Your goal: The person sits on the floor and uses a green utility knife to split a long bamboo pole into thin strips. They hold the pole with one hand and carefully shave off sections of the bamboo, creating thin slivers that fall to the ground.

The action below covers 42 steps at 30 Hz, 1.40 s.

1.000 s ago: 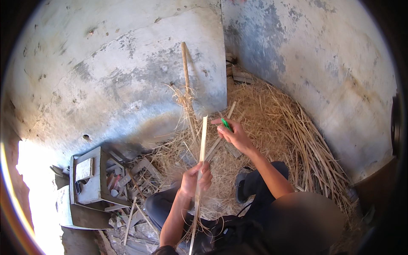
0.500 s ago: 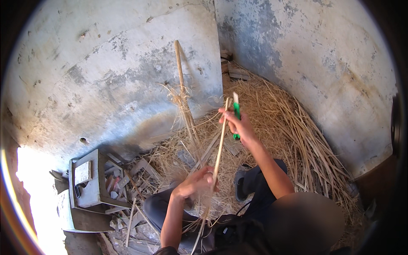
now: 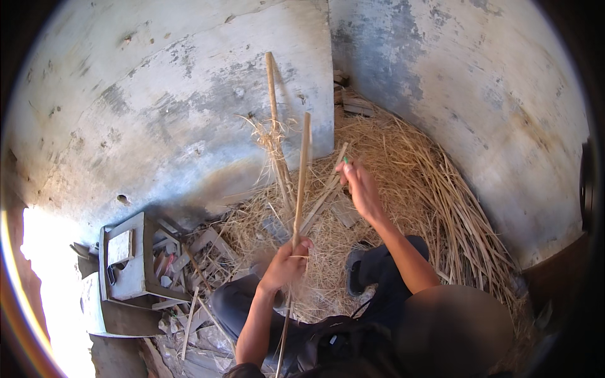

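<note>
My left hand point(image 3: 287, 264) is closed around a long thin pale strip point(image 3: 302, 170), which looks like split bamboo or cane. The strip stands nearly upright, its lower end running down past my lap. To its right and a little higher, my right hand point(image 3: 360, 189) is closed on a green-handled knife point(image 3: 346, 160). Only a small green part of the knife shows; the fingers hide the rest. My right hand is apart from the strip. Behind the strip, a taller stick point(image 3: 271, 88) with curly shavings point(image 3: 270, 135) round its middle leans on the wall.
Straw-like shavings point(image 3: 391, 151) cover the floor ahead, with a heap of long strips point(image 3: 469, 220) along the right wall point(image 3: 479, 94). At left stands a worn box-like cabinet point(image 3: 129, 277) amid wood scraps point(image 3: 208, 246). A round dark blurred shape point(image 3: 454, 334) fills the lower right.
The strip's upper end has swung left and up, away from my right hand, which no longer touches it. The knife has turned, so less of it shows. My left hand has shifted slightly left.
</note>
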Available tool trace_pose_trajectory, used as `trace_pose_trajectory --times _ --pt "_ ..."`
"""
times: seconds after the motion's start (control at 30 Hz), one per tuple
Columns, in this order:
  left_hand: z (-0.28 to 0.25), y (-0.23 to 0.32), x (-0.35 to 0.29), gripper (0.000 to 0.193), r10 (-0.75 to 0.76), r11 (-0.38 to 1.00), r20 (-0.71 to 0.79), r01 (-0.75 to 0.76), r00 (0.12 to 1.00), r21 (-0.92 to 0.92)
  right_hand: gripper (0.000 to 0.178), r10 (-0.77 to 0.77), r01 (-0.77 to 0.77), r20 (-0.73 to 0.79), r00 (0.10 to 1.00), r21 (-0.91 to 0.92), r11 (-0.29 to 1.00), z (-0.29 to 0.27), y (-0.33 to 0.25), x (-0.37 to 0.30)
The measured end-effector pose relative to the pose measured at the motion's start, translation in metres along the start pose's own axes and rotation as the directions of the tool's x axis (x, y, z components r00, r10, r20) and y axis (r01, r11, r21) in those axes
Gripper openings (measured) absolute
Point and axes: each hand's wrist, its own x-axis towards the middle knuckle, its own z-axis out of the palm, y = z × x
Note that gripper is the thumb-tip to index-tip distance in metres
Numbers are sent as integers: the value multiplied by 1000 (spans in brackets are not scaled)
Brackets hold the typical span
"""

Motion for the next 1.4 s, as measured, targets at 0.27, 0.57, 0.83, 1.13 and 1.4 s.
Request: trace_pose_trajectory --times 0.27,0.57,0.83,1.13,1.4 --pt "-7 4 -1 17 89 990 -242 -114 966 -89 35 -383 444 355 853 -109 889 47 -26 -43" --pt "2 0 -1 20 261 959 -322 -208 910 191 23 -397 515 450 800 -174 840 53 -27 -47" --pt "8 1 -1 18 451 824 -377 -215 809 524 23 -442 552 399 803 -221 804 53 -32 -46" --pt "13 5 -4 19 417 829 -399 -161 817 536 25 -501 605 372 781 -250 756 53 -25 -43" --pt "28 11 -17 21 367 820 -380 -102 849 563 39 -292 291 70 954 -453 843 16 14 9"
